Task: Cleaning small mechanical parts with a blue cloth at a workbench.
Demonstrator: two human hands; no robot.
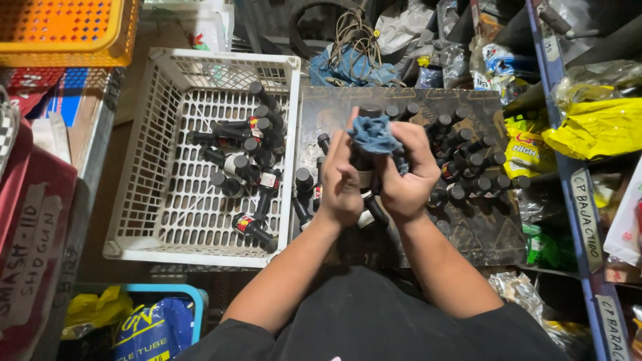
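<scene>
My left hand (340,182) and my right hand (408,175) are pressed together over a dark cardboard surface (481,234). Between them they grip a small black bottle (364,175) with a blue-grey rag (374,136) bunched over its top. The right hand's fingers close on the rag. The bottle's lower end pokes out below the hands. Several black bottles (468,167) stand in a cluster on the cardboard to the right. More of them lie loose in the white plastic crate (160,220) to the left, and a few (304,190) lie between crate and hands.
An orange crate (60,33) sits at the top left. Shelves with yellow and green packets (595,127) run down the right side. A blue bin with packaged tubes (150,324) is at the lower left. Cords and blue cloth (351,57) lie behind the cardboard.
</scene>
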